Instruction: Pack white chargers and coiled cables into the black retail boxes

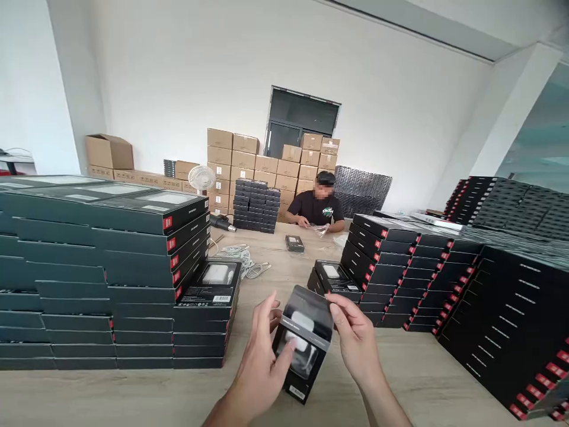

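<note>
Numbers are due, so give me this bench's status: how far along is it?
Done-looking: tall stacks of dark boxes line both sides of the table. In hand: one box, held by the left hand and right hand. Left: loose white cables and a small box lie out.

1. Left hand (260, 370): bare, lower centre of the frame, palm turned inward; fingers (285, 351) curved and spread.
2. Right hand (355, 341): bare, right of centre; fingers (336, 302) extended toward frame centre, tips pinched inward.
3. Left forearm (220, 413): enters at bottom edge, angled up-right.
4. Right forearm (384, 403): enters at bottom edge, angled up-left.
</note>
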Tool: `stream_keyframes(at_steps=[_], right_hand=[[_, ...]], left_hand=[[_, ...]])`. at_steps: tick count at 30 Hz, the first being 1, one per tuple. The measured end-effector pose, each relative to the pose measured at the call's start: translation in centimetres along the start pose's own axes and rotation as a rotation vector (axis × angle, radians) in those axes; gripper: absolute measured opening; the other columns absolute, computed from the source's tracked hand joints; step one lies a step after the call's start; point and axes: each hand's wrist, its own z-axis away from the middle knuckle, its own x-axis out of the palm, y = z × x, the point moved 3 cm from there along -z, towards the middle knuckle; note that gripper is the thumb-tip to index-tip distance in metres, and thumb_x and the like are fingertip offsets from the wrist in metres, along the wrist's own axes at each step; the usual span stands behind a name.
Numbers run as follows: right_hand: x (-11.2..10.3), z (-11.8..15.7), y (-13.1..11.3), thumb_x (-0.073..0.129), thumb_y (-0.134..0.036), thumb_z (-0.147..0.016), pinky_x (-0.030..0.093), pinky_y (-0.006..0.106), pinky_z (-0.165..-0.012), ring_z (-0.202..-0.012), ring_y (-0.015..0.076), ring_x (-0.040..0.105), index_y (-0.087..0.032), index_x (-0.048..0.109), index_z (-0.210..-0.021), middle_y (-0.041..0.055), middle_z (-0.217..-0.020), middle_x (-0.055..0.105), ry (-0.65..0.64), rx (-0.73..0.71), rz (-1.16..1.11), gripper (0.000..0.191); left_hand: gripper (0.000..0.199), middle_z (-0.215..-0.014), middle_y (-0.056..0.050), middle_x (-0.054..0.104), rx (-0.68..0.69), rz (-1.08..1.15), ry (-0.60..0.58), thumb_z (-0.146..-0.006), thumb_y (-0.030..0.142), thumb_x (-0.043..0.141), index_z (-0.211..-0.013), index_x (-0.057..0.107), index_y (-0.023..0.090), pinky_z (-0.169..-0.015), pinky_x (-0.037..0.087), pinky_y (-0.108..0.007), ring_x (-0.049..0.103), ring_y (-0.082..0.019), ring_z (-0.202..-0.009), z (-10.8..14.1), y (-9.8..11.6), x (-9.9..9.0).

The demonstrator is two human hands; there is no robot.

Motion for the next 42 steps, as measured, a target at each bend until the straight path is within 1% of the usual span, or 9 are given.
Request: stream_keyframes(at_steps=[5,8,10,13,18,24,28,34,42], right_hand=[[0.3,0.0,0.3,0.067,-0.044,-0.087,0.054,0.031,-0.081,-0.094,0.0213,0.067,-0.024,0.069,-0.091,0.006,-0.102,0.073,-0.094,-0.079,-0.087,0.021],[0.5,0.0,0.4,0.071,-0.039,-0.085,0.053,0.029,-0.078,-0.086,0.0198,0.066,-0.022,0.071,-0.083,0.0045,-0.091,0.071,-0.229,-0.134,-0.032,0.017],[0.5,0.1,0.4,0.072,-0.036,-0.084,0.053,0.03,-0.08,-0.09,0.0205,0.066,-0.021,0.072,-0.078,0.006,-0.096,0.07,-0.255,-0.166,-0.007,0.015],[0.3,0.3,0.2,0.073,-0.03,-0.084,0.051,0.032,-0.089,-0.105,0.0224,0.065,-0.022,0.067,-0.079,0.0073,-0.113,0.069,-0.233,-0.176,-0.043,0.011],[0.5,0.9,-0.7,0.073,-0.025,-0.086,0.05,0.036,-0.095,-0.106,0.0211,0.064,-0.028,0.064,-0.104,0.0047,-0.106,0.068,-0.336,-0.198,-0.069,0.021],[0.7,0.9,-1.7,0.07,-0.024,-0.088,0.05,0.03,-0.084,-0.093,0.0189,0.064,-0.027,0.075,-0.092,0.005,-0.098,0.067,-0.369,-0.289,0.086,0.007],[0.2,0.9,-2.0,0.069,-0.027,-0.088,0.05,0.03,-0.083,-0.094,0.0189,0.063,-0.027,0.076,-0.088,0.0053,-0.1,0.065,-0.41,-0.235,0.041,0.006],[-0.5,0.6,-1.2,0.074,-0.028,-0.085,0.047,0.037,-0.1,-0.118,0.0233,0.06,-0.033,0.076,-0.102,0.0066,-0.123,0.065,-0.641,-0.079,-0.099,0.018],[-0.5,0.6,-0.1,0.078,-0.033,-0.081,0.051,0.037,-0.093,-0.111,0.0239,0.065,-0.031,0.079,-0.096,0.0069,-0.118,0.07,-0.629,0.025,-0.232,0.014]], left_hand=[[0.049,-0.134,-0.009,0.044,0.075,-0.14,0.088,-0.094,0.026,0.053,-0.14,0.036,0.032,-0.099,0.052,-0.041,0.056,-0.022,-0.119,-0.1,0.1,-0.9],[0.031,-0.13,-0.009,0.048,0.141,-0.235,0.062,-0.092,0.025,0.055,-0.123,0.054,0.029,-0.097,0.054,-0.038,0.058,-0.023,-0.118,-0.3,0.5,-1.4],[0.022,-0.135,-0.009,0.049,0.198,-0.253,0.048,-0.094,0.025,0.053,-0.114,0.061,0.028,-0.102,0.051,-0.038,0.055,-0.024,-0.123,-0.4,0.8,-1.8],[0.019,-0.14,-0.008,0.052,0.249,-0.2,0.042,-0.097,0.023,0.046,-0.106,0.063,0.026,-0.109,0.045,-0.038,0.053,-0.022,-0.129,-0.5,1.2,-2.2],[0.018,-0.121,-0.009,0.065,0.169,-0.022,0.046,-0.095,0.021,0.051,-0.112,0.056,0.024,-0.101,0.051,-0.034,0.061,-0.02,-0.118,-0.5,1.8,-2.5],[0.02,-0.11,-0.006,0.065,0.201,-0.114,-0.05,-0.096,0.022,0.05,-0.103,0.068,0.026,-0.093,0.05,-0.029,0.063,-0.017,-0.106,-0.9,3.4,-2.7],[0.022,-0.107,-0.005,0.064,0.175,-0.104,-0.045,-0.095,0.02,0.049,-0.098,0.07,0.026,-0.089,0.049,-0.027,0.063,-0.017,-0.102,-1.1,3.5,-2.6],[0.022,-0.115,-0.006,0.062,0.135,-0.046,-0.058,-0.093,0.019,0.05,-0.097,0.07,0.025,-0.094,0.047,-0.03,0.061,-0.018,-0.108,-0.9,2.7,-2.8],[0.016,-0.112,-0.008,0.063,0.141,0.034,-0.124,-0.093,0.026,0.055,-0.097,0.07,0.023,-0.095,0.048,-0.031,0.063,-0.02,-0.106,-0.7,3.1,-3.5]])
